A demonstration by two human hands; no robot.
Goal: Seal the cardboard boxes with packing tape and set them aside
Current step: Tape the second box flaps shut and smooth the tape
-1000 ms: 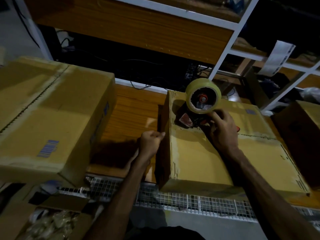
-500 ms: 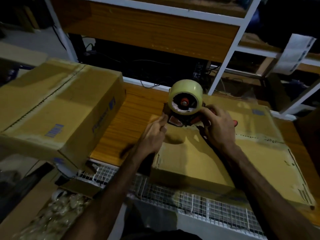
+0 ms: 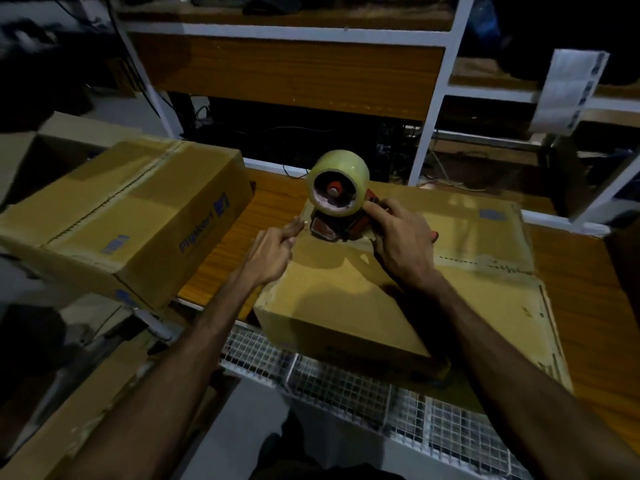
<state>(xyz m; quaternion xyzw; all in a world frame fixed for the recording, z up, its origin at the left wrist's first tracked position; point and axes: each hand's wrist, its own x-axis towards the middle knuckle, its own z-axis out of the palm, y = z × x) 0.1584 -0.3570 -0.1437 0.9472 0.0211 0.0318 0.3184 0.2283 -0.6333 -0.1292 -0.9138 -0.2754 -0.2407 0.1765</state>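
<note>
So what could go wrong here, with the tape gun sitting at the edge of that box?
The left hand pinches near the dispenser's front, where the cutter usually sits, so a slip could nick a finger. The tape dispenser, gripped by the right hand, starts at the box corner, so the strip might run crooked. The box overhangs the wire shelf and could tip if pressed.

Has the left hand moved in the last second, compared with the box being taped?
Yes. The left hand came up from beside the box onto its top left corner, next to the tape dispenser.
</note>
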